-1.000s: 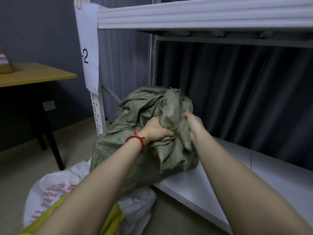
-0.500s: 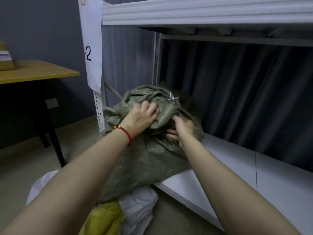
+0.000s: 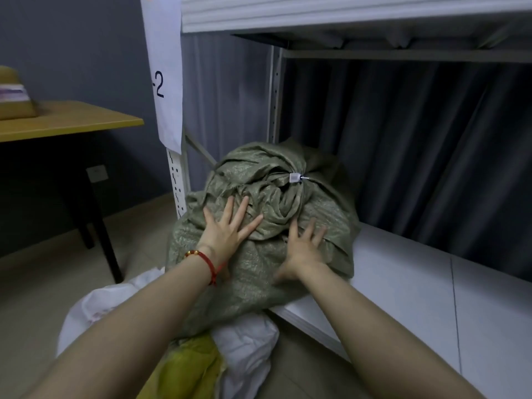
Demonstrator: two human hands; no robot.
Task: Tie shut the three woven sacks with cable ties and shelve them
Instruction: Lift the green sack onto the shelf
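both hands — left hand and right hand — have let go and now press flat on the green sack; it's tied — push it onto the shelf.

A dim storeroom: a grey-blue wall at ten o'clock, a wooden table on black legs at nine o'clock with a cardboard box on it and a wall socket beneath, beige floor at eight o'clock, and a dark curtain at two o'clock behind a white shelving rack bearing a paper sign marked "-2".
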